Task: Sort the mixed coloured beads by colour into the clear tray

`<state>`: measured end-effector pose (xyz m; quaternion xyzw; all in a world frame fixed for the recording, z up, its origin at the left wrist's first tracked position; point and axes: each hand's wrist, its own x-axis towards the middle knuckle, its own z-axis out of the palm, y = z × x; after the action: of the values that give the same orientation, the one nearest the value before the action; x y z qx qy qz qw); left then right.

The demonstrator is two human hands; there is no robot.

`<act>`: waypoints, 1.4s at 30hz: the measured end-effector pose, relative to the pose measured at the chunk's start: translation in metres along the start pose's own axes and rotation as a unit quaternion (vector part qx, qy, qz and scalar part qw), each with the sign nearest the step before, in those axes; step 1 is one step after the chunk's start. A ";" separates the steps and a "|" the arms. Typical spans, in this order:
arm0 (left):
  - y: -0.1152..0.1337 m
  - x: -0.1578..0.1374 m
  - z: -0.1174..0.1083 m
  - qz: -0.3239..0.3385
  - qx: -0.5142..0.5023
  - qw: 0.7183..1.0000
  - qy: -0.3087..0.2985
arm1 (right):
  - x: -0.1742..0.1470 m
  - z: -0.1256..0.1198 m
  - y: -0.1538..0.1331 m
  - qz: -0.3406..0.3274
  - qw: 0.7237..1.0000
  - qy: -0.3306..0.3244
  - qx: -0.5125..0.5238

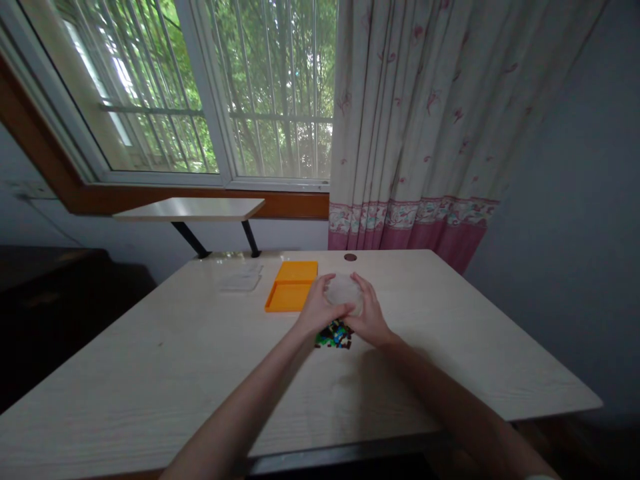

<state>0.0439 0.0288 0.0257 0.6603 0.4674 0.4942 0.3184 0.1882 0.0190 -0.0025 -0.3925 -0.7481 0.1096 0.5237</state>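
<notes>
Between my two hands is a round, clear plastic container point(344, 291), held above the table. My left hand point(320, 308) grips its left side, with the thumb across the near side. My right hand point(369, 312) closes around the right side. Just below and nearer to me lies a pile of small coloured pieces point(334, 335), green, blue, black and brown, partly hidden by my hands. To the left of my left hand an orange plastic case point(290, 295) lies opened flat.
Flat clear plastic boxes point(241, 280) lie left of the orange case. A raised shelf point(193, 209) on black legs stands at the back left of the pale wooden table point(200, 373). A dark round hole cover point(351, 257) sits near the back edge, below the curtain point(410, 120).
</notes>
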 end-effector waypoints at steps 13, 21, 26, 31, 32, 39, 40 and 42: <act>-0.019 -0.019 0.003 -0.073 -0.392 0.916 -0.050 | -0.001 0.007 0.008 0.111 0.969 -0.015 0.222; -0.016 -0.019 0.000 -0.042 -0.371 0.927 0.041 | -0.002 0.001 -0.007 0.018 0.995 -0.050 0.084; -0.017 -0.019 -0.005 -0.005 -0.213 0.975 0.070 | -0.005 0.005 -0.018 0.005 0.997 -0.049 0.063; -0.025 -0.019 -0.014 0.035 -0.069 0.995 0.061 | -0.008 0.010 -0.018 0.047 0.993 -0.064 0.082; -0.025 -0.020 -0.016 0.046 -0.044 0.997 0.052 | -0.009 0.010 -0.017 0.051 0.993 -0.066 0.081; -0.014 -0.019 -0.026 0.086 0.037 0.996 0.009 | -0.011 0.010 -0.016 0.023 0.992 -0.074 0.101; -0.013 -0.019 -0.027 0.086 0.034 0.996 0.007 | -0.012 0.011 -0.016 0.024 0.991 -0.076 0.109; -0.013 -0.018 -0.028 0.086 0.022 0.996 0.001 | -0.012 0.013 -0.015 0.034 0.988 -0.086 0.121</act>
<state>0.0118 0.0154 0.0165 0.7046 0.4199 0.5097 0.2597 0.1709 0.0036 -0.0076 -0.3408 -0.7573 0.2507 0.4974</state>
